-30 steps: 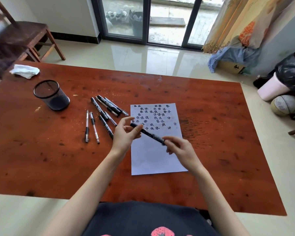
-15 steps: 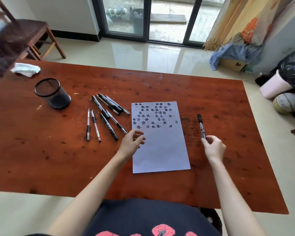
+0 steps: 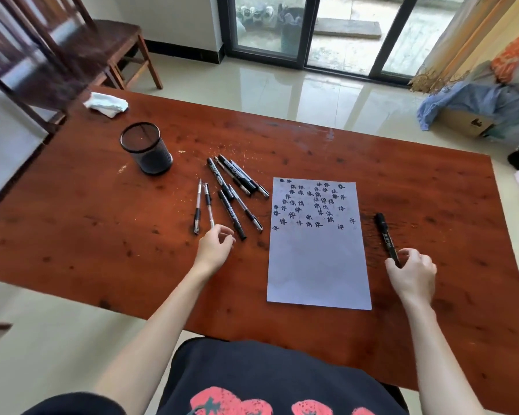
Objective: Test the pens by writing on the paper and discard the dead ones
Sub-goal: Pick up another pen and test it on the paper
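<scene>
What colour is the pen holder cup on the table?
Black wire mesh, seen clearly in the head view: pen holder cup, standing upright left of the pens.

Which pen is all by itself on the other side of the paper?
The black pen right of the paper, at the right hand. All the others lie left.

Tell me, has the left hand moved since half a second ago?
Yes. The left hand has gone leftward, off the paper edge, to the pens beside it.

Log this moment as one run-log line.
left hand: touching clear pen in pile | right hand: fingers on black marker lying right of paper | mesh cup: upright, far left
</scene>
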### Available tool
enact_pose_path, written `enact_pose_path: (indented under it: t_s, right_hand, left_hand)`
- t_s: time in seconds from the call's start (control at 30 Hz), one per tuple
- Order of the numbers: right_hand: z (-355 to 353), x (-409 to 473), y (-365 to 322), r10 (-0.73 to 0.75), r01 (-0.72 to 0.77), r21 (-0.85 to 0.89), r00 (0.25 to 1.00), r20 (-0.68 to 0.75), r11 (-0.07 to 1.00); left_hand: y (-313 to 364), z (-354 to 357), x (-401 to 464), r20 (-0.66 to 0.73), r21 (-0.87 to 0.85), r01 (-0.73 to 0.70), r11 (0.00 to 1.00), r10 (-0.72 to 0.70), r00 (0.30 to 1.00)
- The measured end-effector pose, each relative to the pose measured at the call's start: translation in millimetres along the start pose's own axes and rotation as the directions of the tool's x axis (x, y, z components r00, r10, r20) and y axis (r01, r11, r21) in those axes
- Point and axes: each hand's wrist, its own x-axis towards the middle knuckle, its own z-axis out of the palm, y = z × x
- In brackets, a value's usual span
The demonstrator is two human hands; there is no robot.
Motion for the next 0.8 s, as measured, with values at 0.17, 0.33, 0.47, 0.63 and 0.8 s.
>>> enact_pose_path:
  t_s: [0.17, 0.33, 0.47, 0.63, 0.8]
  right_hand:
    - [20, -24, -29, -0.192, 0.195, 0.172, 0.981, -0.033, 0.966]
    - [52, -57, -71, -0.41, 0.35, 0.305, 0.898, 0.159, 0.886]
    - [68, -73, -88, -0.494, 0.402, 0.332, 0.826, 0.27, 0.853]
    - [69, -78, -94, -0.506, 0.4, 0.35, 0.808, 0.301, 0.847]
    - [64, -75, -103, -0.462, 0.319, 0.422, 0.835, 0.298, 0.849]
  left_hand:
    - [-9, -35, 36, -0.244, 0.287, 0.097, 0.953, -0.025, 0.969]
    - [-17, -42, 57, -0.193, 0.508, 0.193, 0.839, -0.107, 0.975]
    - [-17, -40, 62, -0.215, 0.556, 0.192, 0.809, -0.083, 0.973]
    - [-16, -50, 59, -0.299, 0.274, 0.253, 0.928, -0.168, 0.939]
    - [1, -39, 34, -0.193, -0.005, -0.091, 0.996, 0.088, 0.977]
